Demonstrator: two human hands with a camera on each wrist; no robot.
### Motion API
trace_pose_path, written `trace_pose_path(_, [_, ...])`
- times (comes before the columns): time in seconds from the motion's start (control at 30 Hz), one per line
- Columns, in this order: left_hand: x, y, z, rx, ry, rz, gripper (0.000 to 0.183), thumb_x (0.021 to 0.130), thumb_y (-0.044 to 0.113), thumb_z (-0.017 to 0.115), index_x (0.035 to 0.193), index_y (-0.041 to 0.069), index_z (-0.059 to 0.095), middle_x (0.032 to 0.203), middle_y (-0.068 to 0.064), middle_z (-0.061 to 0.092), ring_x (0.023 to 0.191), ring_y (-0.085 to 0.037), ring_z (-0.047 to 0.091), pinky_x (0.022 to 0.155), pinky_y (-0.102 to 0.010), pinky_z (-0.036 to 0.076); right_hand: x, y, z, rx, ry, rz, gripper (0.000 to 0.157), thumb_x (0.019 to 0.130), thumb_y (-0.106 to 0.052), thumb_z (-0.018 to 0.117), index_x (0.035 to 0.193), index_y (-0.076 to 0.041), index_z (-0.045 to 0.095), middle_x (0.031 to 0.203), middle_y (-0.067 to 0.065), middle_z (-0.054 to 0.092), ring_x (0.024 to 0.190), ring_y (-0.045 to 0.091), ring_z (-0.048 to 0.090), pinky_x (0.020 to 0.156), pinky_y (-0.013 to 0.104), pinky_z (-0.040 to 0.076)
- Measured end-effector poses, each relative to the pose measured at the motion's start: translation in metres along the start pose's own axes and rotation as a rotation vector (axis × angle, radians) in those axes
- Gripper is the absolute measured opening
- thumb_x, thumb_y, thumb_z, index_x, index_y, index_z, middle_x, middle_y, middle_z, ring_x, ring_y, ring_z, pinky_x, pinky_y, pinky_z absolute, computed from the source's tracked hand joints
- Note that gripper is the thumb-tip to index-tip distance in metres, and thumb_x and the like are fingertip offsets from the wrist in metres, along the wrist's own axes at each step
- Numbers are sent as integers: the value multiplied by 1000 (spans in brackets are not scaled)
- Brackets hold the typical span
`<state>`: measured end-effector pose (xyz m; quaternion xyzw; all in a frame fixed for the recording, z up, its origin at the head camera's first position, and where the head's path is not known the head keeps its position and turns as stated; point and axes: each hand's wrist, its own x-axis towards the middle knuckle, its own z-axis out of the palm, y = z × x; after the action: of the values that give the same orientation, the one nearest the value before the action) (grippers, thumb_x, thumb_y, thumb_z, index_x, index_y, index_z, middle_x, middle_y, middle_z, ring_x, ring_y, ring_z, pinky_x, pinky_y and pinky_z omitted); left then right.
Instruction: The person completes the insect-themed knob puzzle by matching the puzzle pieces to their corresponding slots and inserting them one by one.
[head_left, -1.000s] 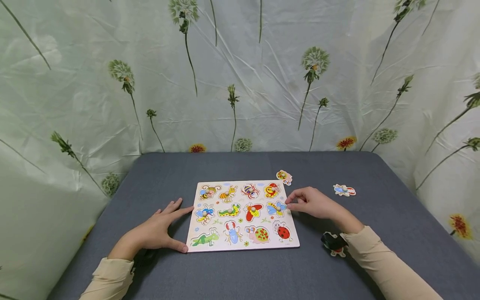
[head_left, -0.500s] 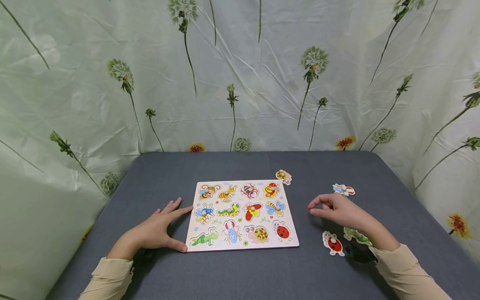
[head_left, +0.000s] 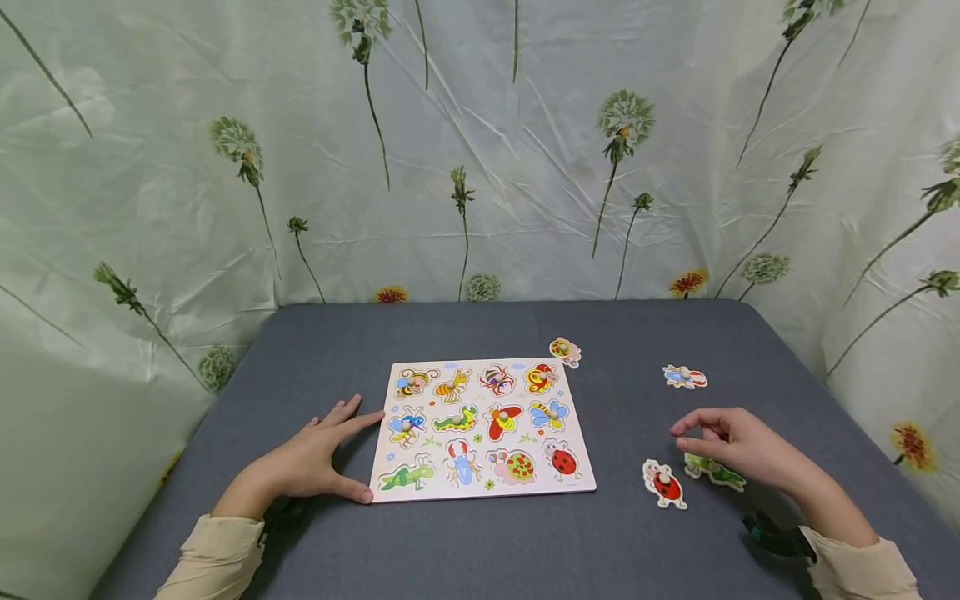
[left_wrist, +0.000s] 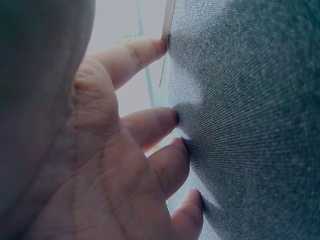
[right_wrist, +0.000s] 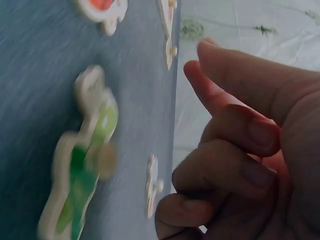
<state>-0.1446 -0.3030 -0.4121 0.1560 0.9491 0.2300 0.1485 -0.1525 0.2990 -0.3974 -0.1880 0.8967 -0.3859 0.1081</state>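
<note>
the flat puzzle board [head_left: 442, 493] lies on the dark table [head_left: 480, 550] between the two hands; i take its middle for the centre of my clock. the left hand [head_left: 318, 458] is at 9 o'clock, fingers spread wide and almost straight. its index fingertip and thumb touch the left edge, the thumb by the corner at 8 o'clock, and it grasps nothing; i suppose this wide touch steadies the board. the right hand [head_left: 738, 442] is at 3 o'clock, well apart from the board. its thumb and index finger have only a small gap between them, the other fingers are loosely bent, and nothing is held. such a shape would suit the small knob [right_wrist: 106, 160] on the grasshopper piece [head_left: 715, 472], which lies partly below this hand, not touching it, with the knob upward for pinching. the ladybug piece [head_left: 664, 484] lies between 3 and 4 o'clock, the beetle piece [head_left: 685, 377] between 2 and 3, probably on this side because the right hand reaches there easily. the snail piece [head_left: 565, 352] is by the corner between 1 and 2; whether it touches the board, i cannot tell. the board's bottom row, without knobs, shows these same four pictures.
</note>
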Motion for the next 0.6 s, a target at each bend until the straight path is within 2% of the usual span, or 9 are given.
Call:
trace_pose_path(0.1, [0, 0, 0, -2, 1, -1, 119, 67, 58, 99, 167, 27, 42, 178, -28, 17, 162, -58, 14, 124, -82, 14, -7, 11, -3, -16, -5, -18, 21, 104, -13, 70, 119, 0, 75, 65, -14, 37, 54, -2, 34, 48, 28, 36])
trace_pose_path(0.23, [0, 0, 0, -4, 1, 0, 119, 67, 57, 99, 167, 27, 42, 178, -28, 17, 163, -58, 13, 124, -82, 14, -13, 24, -9, -18, -32, -25, 19, 104, -10, 70, 118, 0, 76, 61, -6, 34, 55, -3, 32, 48, 28, 34])
trace_pose_path(0.37, [0, 0, 1, -8, -3, 5, 119, 68, 58, 98, 167, 27, 42, 178, -28, 17, 163, -58, 13, 124, -82, 14, -17, 34, -13, -5, -68, -26, 18, 103, -8, 69, 117, 1, 76, 61, -8, 35, 55, -4, 32, 47, 28, 33])
trace_pose_path(0.47, [-1, 0, 1, -10, -1, 6, 119, 67, 58, 98, 167, 27, 42, 178, -28, 16, 163, -58, 13, 124, -82, 14, -19, 39, -14, -2, -74, -54, 16, 102, -6, 71, 114, 1, 77, 65, -16, 40, 58, -6, 36, 47, 27, 34])
trace_pose_path(0.6, [-1, -1, 0, -9, -3, -1, 119, 67, 58, 98, 167, 27, 41, 178, -28, 16, 163, -58, 12, 124, -82, 13, -21, 45, -15, 19, -98, -63, 14, 101, -6, 71, 112, 0, 77, 74, -21, 60, 64, -8, 45, 50, 26, 38])
